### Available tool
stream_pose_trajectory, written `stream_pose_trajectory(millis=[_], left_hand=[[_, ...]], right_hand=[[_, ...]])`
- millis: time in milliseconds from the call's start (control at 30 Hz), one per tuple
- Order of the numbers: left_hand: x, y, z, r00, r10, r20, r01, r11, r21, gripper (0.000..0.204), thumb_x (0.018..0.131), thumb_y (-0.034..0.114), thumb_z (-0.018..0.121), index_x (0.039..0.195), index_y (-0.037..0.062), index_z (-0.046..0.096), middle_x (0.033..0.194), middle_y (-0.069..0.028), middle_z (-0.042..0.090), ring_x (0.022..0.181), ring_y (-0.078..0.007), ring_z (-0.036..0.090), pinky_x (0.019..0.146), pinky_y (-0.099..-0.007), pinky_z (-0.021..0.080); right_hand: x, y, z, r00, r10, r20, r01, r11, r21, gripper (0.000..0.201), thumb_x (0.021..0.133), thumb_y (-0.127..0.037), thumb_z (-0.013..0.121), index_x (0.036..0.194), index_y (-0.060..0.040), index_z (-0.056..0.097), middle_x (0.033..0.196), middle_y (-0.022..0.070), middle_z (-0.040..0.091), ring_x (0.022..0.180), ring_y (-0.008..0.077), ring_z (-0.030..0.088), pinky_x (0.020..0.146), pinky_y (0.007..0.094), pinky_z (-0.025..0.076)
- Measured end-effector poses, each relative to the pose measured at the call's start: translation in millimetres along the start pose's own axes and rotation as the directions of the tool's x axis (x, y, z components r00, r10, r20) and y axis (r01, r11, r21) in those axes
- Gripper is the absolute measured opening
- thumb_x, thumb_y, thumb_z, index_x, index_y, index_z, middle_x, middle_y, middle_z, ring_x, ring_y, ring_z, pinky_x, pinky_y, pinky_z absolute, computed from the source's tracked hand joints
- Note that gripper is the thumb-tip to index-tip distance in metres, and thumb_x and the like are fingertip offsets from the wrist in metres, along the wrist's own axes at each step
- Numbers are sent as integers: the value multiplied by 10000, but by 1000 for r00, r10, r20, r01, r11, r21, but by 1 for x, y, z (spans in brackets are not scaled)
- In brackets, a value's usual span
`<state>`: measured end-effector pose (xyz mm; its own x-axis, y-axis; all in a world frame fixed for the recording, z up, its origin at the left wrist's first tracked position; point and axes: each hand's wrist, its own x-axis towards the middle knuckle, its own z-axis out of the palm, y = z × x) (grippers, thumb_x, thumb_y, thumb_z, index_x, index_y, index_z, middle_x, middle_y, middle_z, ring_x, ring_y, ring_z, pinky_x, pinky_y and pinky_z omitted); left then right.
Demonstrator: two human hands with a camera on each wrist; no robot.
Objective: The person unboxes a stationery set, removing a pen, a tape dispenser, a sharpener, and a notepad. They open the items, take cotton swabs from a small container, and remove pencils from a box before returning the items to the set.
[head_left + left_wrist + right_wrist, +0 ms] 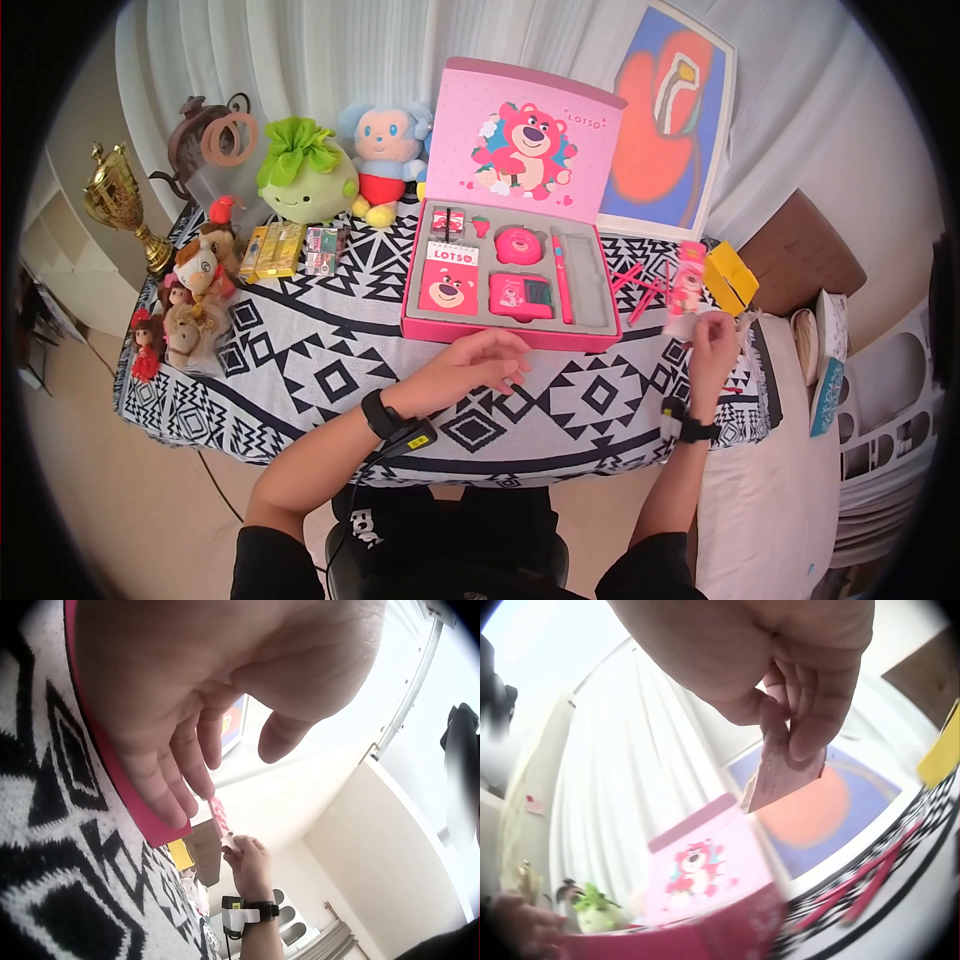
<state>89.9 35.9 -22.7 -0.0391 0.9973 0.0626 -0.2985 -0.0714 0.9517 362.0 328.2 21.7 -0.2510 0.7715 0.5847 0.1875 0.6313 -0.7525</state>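
My right hand point(712, 350) pinches the lower end of a pink printed packet point(686, 285), held upright at the table's right side; in the right wrist view the thumb and fingertips grip its edge point(787, 780). My left hand point(470, 368) hovers by the front edge of the pink gift box point(510, 334), fingers loosely bent with nothing in them. The box stands with its lid point(530, 140) raised, and its grey tray holds a notepad point(448, 285), a round pink case point(519, 245), a square pink item point(520, 296) and a pink pen point(562, 285).
Pink sticks point(640, 290) lie right of the box, near a yellow box point(730, 278). Plush toys point(390, 150), small boxes point(272, 251), dolls point(147, 340) and a gold trophy point(118, 200) stand to the left. A framed picture point(665, 120) leans behind.
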Motion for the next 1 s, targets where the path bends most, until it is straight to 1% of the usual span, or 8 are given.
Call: stream_pose_trajectory(millis=[67,233,300,333,467,533,733,1000], left_hand=[[0,5,1,1000,-4,-8,3,998,-63,412,1092,201,545,1464,44,469,1346,-125,612,1202,-192,636,1014,-370,550],[-1,12,10,994,62,-95,-90,942,-323,447,1113,279,524,1486,44,451,1419,-154,584,1297,-239,615,1066,-414,550],[-1,9,3,986,55,-157,-96,960,-264,415,1116,274,516,1456,39,475,1398,-154,605,1277,-238,630,1063,-417,555],[0,7,0,976,53,-213,-99,972,-212,387,1119,269,509,1426,35,499,1376,-155,626,1258,-237,646,1060,-420,559],[1,12,1,963,61,-263,-136,951,-276,349,1132,238,458,1406,27,499,1345,-170,649,1209,-258,678,1041,-425,574],[0,12,-1,968,60,-242,-144,926,-349,362,1133,252,440,1409,21,480,1345,-187,644,1213,-293,675,1047,-442,568],[0,8,-3,976,91,-196,-172,876,-451,390,1135,243,400,1480,61,377,1335,-185,626,1194,-313,675,1061,-471,548],[2,10,-1,965,112,-238,-211,871,-445,400,1087,96,531,1465,58,406,1327,-131,618,1225,-230,652,1084,-421,534]], right_hand=[[-22,-29,35,989,-1,147,-39,963,265,56,977,-50,626,993,3,614,787,25,652,614,83,619,537,233,519],[-69,-95,86,801,-36,598,-137,960,242,40,951,-24,645,988,-18,658,802,31,683,647,79,637,578,234,524],[-68,-110,90,487,-255,836,-12,954,298,38,931,-21,673,959,-8,695,809,28,693,650,69,634,613,243,527],[-63,-106,89,483,-254,838,-10,955,296,38,931,-21,673,959,-8,695,809,28,693,650,69,634,613,243,527],[-3,-17,67,833,75,548,-201,964,174,80,929,-61,696,925,15,718,794,7,692,700,82,640,635,249,508],[37,46,53,967,146,207,-99,970,-221,146,909,-132,721,937,11,719,765,61,706,704,160,681,640,296,521],[70,115,44,984,151,98,-55,770,-636,278,827,-253,760,908,13,747,829,209,750,787,390,732,762,444,573],[62,131,18,986,133,104,-36,771,-636,214,864,-177,716,858,31,767,701,119,732,630,219,712,621,341,547]])
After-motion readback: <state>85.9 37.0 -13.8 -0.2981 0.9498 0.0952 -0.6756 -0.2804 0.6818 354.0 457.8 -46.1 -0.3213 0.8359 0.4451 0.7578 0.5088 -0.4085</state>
